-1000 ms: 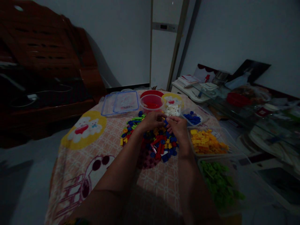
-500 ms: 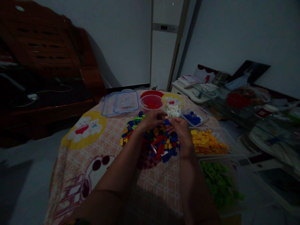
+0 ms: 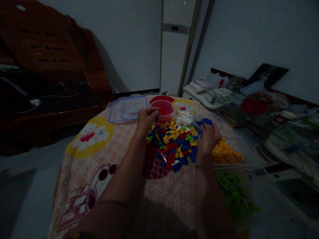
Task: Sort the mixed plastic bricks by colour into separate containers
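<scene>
My left hand (image 3: 147,120) hovers at the near left side of a clear round tub (image 3: 170,118) with red pieces (image 3: 164,111) in it. Its thumb and fingers are drawn together; whatever they may hold is too small to make out. My right hand (image 3: 210,135) is at the near edge of a small clear box with blue bricks (image 3: 207,121), its fingers apart just below them. Between my forearms spreads a mixed pile of toy bricks (image 3: 174,137) in yellow, red, blue and green.
White bricks (image 3: 184,118) sit behind the pile. To the right stand clear boxes of yellow bricks (image 3: 225,152) and green bricks (image 3: 234,192). Blue-rimmed lids (image 3: 134,108) lie at the back left on the patterned tablecloth (image 3: 169,202). A cluttered glass side table (image 3: 231,104) stands beyond.
My hands have parted from over the pile, where they held a blue brick. The left moved left to the red pieces' tub, the right moved right to the blue bricks' box.
</scene>
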Motion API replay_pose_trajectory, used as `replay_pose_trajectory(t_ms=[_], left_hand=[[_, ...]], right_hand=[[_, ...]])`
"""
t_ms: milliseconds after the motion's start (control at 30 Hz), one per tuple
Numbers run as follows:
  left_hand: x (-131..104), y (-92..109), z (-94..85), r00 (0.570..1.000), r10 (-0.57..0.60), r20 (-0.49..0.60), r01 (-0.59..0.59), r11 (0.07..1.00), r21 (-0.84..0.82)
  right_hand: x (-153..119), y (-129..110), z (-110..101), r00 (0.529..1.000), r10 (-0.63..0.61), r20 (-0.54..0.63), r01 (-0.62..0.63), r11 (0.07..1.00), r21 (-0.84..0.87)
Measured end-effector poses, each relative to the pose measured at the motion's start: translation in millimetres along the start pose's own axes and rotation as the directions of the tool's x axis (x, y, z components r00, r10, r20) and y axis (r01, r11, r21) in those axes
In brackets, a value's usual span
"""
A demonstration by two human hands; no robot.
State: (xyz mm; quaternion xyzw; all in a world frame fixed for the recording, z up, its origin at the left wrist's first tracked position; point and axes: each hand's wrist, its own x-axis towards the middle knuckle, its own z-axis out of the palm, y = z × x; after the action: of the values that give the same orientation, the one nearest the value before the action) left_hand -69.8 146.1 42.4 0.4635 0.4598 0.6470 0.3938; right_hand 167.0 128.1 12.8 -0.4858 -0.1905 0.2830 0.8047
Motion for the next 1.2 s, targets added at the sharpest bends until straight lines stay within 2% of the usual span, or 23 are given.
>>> replay_pose_trajectory(t_ms=[133,233,300,433,500,567,633,767,833,1000,1100,1200], left_hand=[[3,0,-5.8,0.998,-0.031,-0.052,0.028,0.998,-0.052],[5,2,-10.7,0.995,-0.038,-0.094,0.031,0.997,-0.068],[7,5,-16.6,0.986,-0.052,-0.159,0.039,0.996,-0.08],[14,8,-38.5,0.934,-0.087,-0.346,0.047,0.991,-0.122],[18,6,-53.0,0.891,-0.094,-0.445,0.031,0.989,-0.147],[22,2,-68.0,0.836,-0.103,-0.539,0.009,0.985,-0.174],[25,-4,-82.5,0.763,-0.107,-0.637,-0.033,0.979,-0.204],[29,-22,-108.0,0.58,-0.057,-0.812,-0.172,0.966,-0.191],[29,-35,-117.3,0.541,-0.054,-0.839,-0.176,0.969,-0.176],[27,-69,-124.9,0.544,-0.175,-0.82,-0.121,0.951,-0.283],[23,-79,-124.2,0.608,-0.147,-0.78,-0.139,0.948,-0.287],[13,-78,-123.9,0.651,-0.148,-0.745,-0.159,0.933,-0.324]], right_hand=[[0,2,0,0.997,-0.026,0.069,0.03,0.998,-0.053],[-7,0,1,0.979,0.023,0.202,0.006,0.99,-0.139],[-12,-2,2,0.939,0.098,0.331,-0.027,0.977,-0.213],[-24,-6,3,0.795,0.248,0.553,-0.022,0.924,-0.383],[-31,-7,5,0.74,0.298,0.603,0.005,0.894,-0.447],[-37,-7,9,0.714,0.325,0.62,0.022,0.875,-0.484],[-42,-7,12,0.702,0.337,0.628,0.034,0.864,-0.502],[-47,-8,15,0.695,0.349,0.629,0.041,0.853,-0.52],[-47,-7,15,0.701,0.347,0.623,0.04,0.853,-0.52],[-44,0,13,0.698,0.326,0.638,0.053,0.865,-0.5],[-43,7,14,0.699,0.262,0.665,0.12,0.874,-0.471],[-47,12,19,0.659,0.12,0.742,0.305,0.859,-0.41]])
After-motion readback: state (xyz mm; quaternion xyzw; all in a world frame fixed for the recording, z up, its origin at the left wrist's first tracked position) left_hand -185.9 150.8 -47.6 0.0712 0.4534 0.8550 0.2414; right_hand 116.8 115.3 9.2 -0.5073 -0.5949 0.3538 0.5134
